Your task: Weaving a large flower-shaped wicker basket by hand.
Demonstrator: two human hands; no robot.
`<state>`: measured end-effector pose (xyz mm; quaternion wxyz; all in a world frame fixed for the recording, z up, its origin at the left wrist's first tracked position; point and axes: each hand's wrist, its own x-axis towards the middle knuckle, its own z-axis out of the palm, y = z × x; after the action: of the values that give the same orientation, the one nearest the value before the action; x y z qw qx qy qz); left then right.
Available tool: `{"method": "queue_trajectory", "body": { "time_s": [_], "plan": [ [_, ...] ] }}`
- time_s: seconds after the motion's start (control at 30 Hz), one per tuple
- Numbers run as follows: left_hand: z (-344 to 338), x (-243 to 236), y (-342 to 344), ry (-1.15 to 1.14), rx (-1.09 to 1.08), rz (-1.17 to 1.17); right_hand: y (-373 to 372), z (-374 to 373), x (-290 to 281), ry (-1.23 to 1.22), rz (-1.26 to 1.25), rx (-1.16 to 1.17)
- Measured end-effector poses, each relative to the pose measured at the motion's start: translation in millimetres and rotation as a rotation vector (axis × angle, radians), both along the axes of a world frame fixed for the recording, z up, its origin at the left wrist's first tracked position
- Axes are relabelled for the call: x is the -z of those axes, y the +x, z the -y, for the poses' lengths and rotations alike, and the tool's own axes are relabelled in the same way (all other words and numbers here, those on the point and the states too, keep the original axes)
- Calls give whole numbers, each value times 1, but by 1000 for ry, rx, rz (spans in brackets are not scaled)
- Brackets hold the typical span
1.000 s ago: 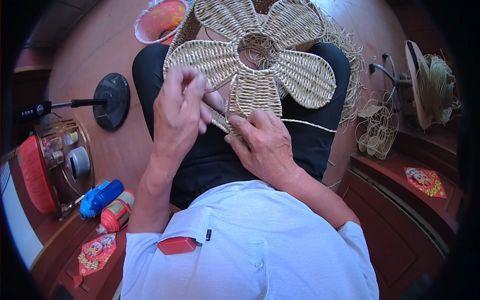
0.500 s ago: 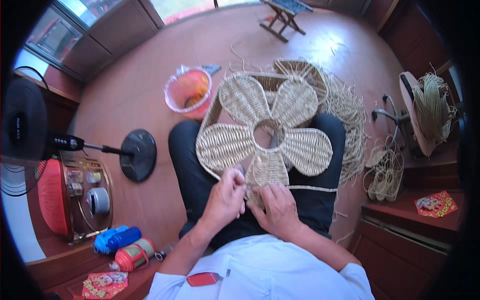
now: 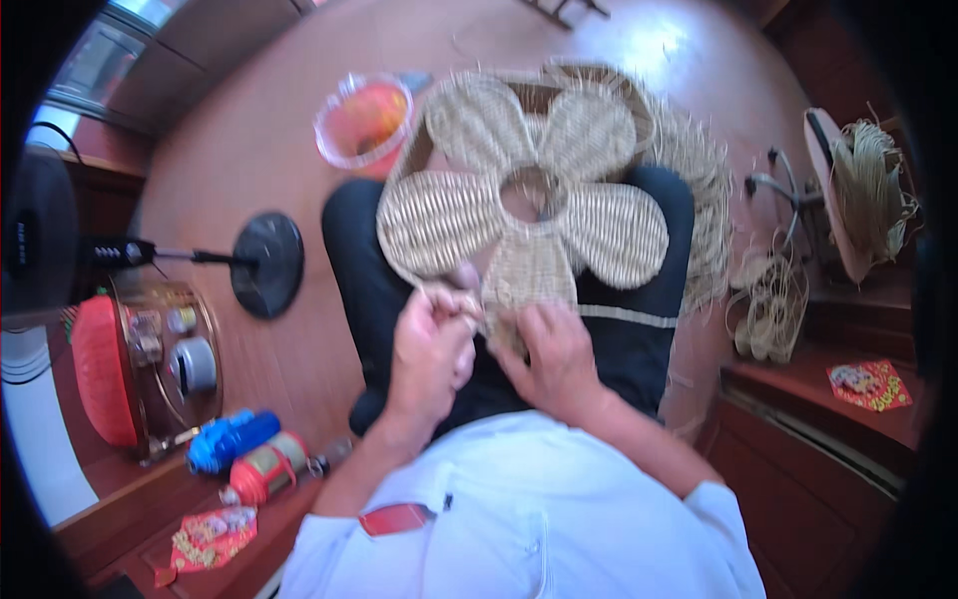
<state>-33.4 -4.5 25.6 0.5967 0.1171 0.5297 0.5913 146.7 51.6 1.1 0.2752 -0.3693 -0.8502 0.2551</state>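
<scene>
A straw-woven five-petal flower piece rests on my lap inside a larger woven frame. My left hand pinches pale cord beside the lower petal's left edge, partly blurred. My right hand grips the lower end of that petal, thumb near my left fingertips. A strand of cord trails rightward from there across my dark trouser leg. What lies between the two sets of fingertips is too blurred to make out fully.
A lined red bucket stands beyond my left knee; a black fan base, trolley and bottles are at left. Loose straw lies at right, beside a chair holding a straw bundle and a wire-like flower frame.
The head view tilted up to show more floor, then dipped slightly and blurred. My left fingers, loosely curled above the work a second ago, now pinch lower, closer to my right hand.
</scene>
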Motion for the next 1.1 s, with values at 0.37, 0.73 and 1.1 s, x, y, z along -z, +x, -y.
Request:
{"method": "queue_trajectory", "body": {
  "time_s": [0.37, 0.73, 1.1],
  "plan": [
    [26, -39, -147, 35, -327, -42, -21, 1, -2, 53, -18, -4],
    [169, -114, -486, -88, -754, -508, -42, -7, 8, 144, -51, -30],
    [159, -109, -464, -255, -493, -1424, -20, -17, 1, 38, -198, 175]
  ]
}}
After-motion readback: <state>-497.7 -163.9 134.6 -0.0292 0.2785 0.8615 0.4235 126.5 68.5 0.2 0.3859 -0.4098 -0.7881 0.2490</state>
